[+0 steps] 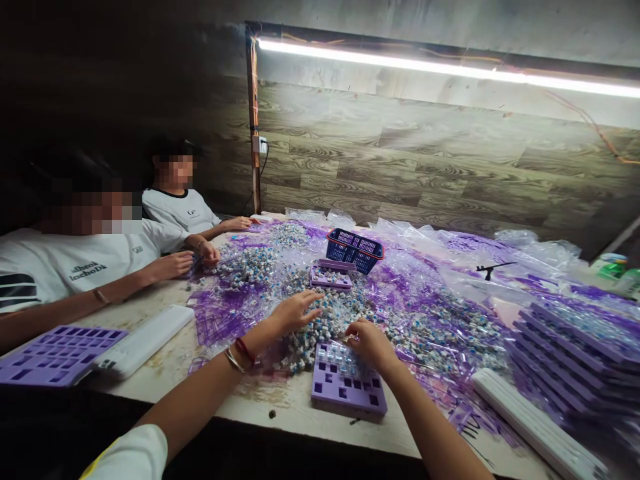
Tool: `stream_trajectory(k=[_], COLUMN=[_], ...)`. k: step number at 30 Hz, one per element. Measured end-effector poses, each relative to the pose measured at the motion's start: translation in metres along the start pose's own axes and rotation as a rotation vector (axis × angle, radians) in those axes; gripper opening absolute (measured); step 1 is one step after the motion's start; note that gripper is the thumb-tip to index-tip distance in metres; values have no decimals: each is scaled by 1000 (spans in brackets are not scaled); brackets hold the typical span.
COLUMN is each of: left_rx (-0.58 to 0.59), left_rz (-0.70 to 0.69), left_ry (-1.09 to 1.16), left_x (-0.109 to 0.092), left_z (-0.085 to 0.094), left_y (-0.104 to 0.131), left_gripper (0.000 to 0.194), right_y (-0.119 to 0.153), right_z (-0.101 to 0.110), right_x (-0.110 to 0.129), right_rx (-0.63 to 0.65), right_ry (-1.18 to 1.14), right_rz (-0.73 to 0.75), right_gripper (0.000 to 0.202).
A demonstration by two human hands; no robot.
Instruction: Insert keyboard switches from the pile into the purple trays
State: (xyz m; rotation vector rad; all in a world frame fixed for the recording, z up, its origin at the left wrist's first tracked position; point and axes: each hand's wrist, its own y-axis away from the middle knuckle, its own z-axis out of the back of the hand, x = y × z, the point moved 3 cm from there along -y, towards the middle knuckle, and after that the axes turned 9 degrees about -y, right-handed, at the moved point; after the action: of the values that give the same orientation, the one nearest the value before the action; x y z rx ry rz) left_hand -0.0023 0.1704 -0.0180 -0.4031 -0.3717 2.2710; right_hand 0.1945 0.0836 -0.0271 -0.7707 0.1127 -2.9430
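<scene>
The purple tray point(345, 403) lies flat just inside the near edge of the tabletop point(250, 403), ahead of me and between my forearms. Its near side runs roughly along that edge; its depth is foreshortened, so I cannot tell which side is longer. My right hand point(371, 343) is the nearer one: it reaches over the tray's far right corner, fingers bunched close together at the far side. I cannot tell whether a piece sits between those fingertips. My left hand point(293, 315) is off beyond the tray's far left corner, fingers loosely spread over the heap of small white and blue pieces point(307, 341), with nothing visible in its grasp. Clear pieces point(345, 360) sit in slots toward the tray's far side, while dark square openings show along its near side. As I judge it, the relation that counts is this: the heap lies directly beyond the tray's far edge, so the way between them is short, with my right hand right at that border.
</scene>
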Motion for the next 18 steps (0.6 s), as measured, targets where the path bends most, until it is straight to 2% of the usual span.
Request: stream_trajectory(k=[3,5,7,10,14,18], left_rx=[-36,6,86,202,304,264], left_rz=[224,286,277,193,115,76], left_ry=[-25,-33,-7,61,135,173], left_x=[39,62,78,86,85,84], left_z=[7,13,17,22,24,20], left_y=[-4,-2,1,6,9,9], left_gripper=[33,30,29,34,37,31], right_y=[2,3,5,9,18,26], right_z=[1,3,6,12,20,23], right_x=[-3,-6,-10,-14,-11,-3], right_rx=[-11,-38,-87,-166,-224,-220], right_ry=[-20,-47,-86,-148,-234,-301], right_rz=[6,20,29,35,79,119], right_gripper=[20,21,21,21,17,18])
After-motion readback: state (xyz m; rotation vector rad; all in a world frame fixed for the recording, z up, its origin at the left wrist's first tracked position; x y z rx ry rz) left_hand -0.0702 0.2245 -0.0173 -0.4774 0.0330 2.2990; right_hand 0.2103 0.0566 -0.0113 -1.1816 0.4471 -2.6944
